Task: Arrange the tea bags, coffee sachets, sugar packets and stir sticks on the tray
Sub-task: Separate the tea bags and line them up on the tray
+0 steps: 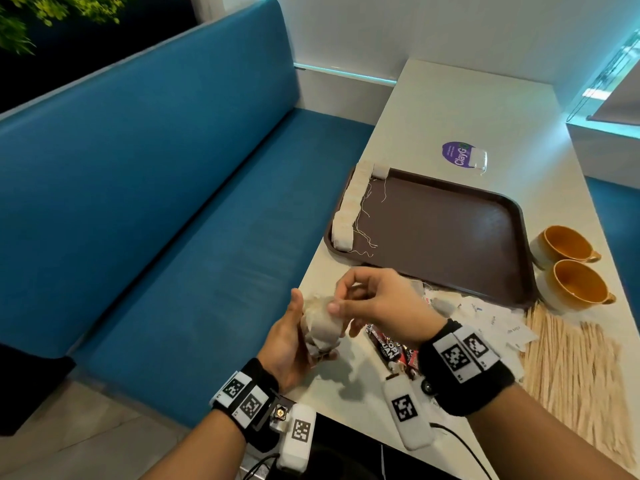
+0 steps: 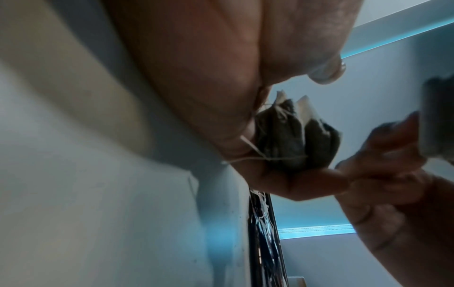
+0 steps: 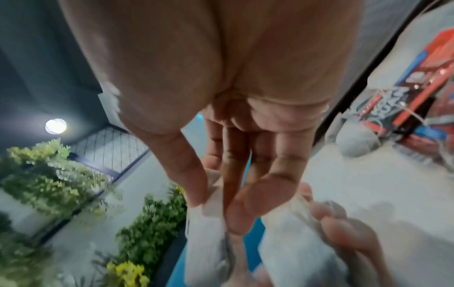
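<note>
My left hand (image 1: 294, 337) cups a bunch of white tea bags (image 1: 322, 330) over the table's near left corner; the same tea bags (image 2: 294, 136) look dark in the left wrist view. My right hand (image 1: 367, 299) pinches the top of one tea bag (image 3: 209, 219) between thumb and fingers. The brown tray (image 1: 446, 233) lies beyond, with a row of tea bags (image 1: 349, 206) along its left rim. Coffee sachets (image 1: 391, 351) lie under my right wrist; sugar packets (image 1: 495, 320) and stir sticks (image 1: 571, 368) spread to the right.
Two orange-lined cups (image 1: 568, 268) stand right of the tray. A purple-labelled clear packet (image 1: 464, 155) lies behind the tray. A blue bench (image 1: 173, 202) runs along the table's left edge. Cables and a dark device (image 1: 346, 452) sit at the near edge.
</note>
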